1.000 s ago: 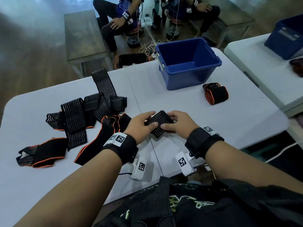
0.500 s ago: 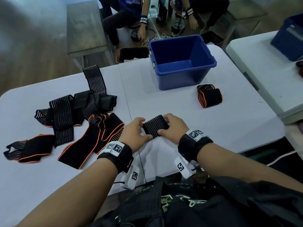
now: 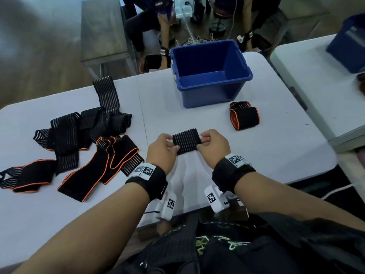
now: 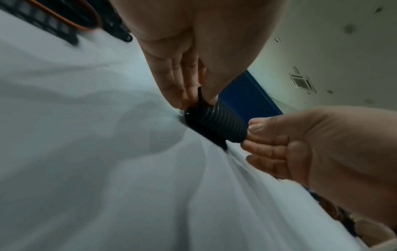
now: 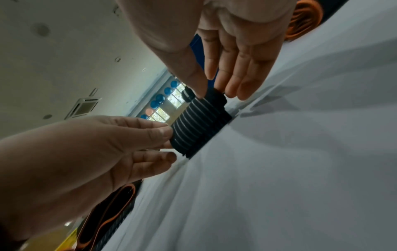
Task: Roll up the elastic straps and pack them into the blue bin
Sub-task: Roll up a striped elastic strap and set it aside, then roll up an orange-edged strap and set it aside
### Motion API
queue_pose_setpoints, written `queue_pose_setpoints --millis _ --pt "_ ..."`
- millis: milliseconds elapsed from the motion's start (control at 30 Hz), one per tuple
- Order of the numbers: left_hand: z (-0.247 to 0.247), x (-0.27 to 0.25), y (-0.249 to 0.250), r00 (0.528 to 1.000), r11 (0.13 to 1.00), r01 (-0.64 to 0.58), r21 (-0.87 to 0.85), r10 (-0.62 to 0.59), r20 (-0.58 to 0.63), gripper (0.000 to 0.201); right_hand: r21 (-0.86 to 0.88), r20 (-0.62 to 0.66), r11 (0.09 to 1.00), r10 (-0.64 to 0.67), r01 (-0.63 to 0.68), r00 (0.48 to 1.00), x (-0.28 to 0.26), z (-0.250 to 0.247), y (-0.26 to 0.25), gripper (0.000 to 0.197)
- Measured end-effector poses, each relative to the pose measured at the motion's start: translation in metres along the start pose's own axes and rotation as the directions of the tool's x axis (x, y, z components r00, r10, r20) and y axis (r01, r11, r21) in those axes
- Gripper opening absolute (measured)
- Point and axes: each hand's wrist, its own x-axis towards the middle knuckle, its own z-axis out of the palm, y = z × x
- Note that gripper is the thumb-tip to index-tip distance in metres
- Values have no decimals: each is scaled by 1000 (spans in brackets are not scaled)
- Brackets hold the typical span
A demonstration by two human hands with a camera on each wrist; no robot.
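A rolled striped strap [image 3: 186, 142] rests on the white table [image 3: 256, 151], on the near side of the blue bin [image 3: 210, 73] and well apart from it. The left hand [image 3: 162, 149] pinches the roll's left end between thumb and fingers [image 4: 182, 95]; the right hand [image 3: 214, 145] pinches its right end, thumb on top and fingers [image 5: 240, 84] extended, close together, below. A second rolled strap with orange edging [image 3: 245, 115] lies just beside the bin's near right corner. A heap of unrolled straps [image 3: 83, 139], some striped and some orange-edged, lies spread flat on the table, well to the left of the bin. The bin's interior appears empty.
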Motion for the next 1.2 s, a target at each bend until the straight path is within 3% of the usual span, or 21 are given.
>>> queue_pose_setpoints --millis 333,467,567,700,833,967,1100,1200 --pt "72 23 79 995 980 -6 -198 26 97 49 228 -106 971 91 -65 990 23 -79 27 43" --pt "77 23 85 994 981 -15 -193 35 100 45 167 -152 985 73 -47 986 29 -96 32 38" --pt "66 20 76 997 988 -22 -152 34 75 34 137 -175 990 -9 34 985 31 -96 26 29" --pt "32 7 47 1000 995 -4 -99 5 15 28 43 -38 984 -169 171 985 34 -67 -1 28" --pt "-19 -10 6 998 1000 10 9 -9 -67 24 -99 219 929 -329 356 919 27 -14 -31 34" --pt "-79 -26 -41 969 995 81 56 -65 -236 20 -145 411 897 -328 417 851 17 39 -57 31" --pt "-128 -31 -89 894 977 193 91 -137 -426 23 -182 512 857 -336 482 790 6 78 -80 29" --pt "-148 -31 -119 866 940 326 103 -253 -431 39 -188 555 841 -336 508 761 1 100 -95 27"
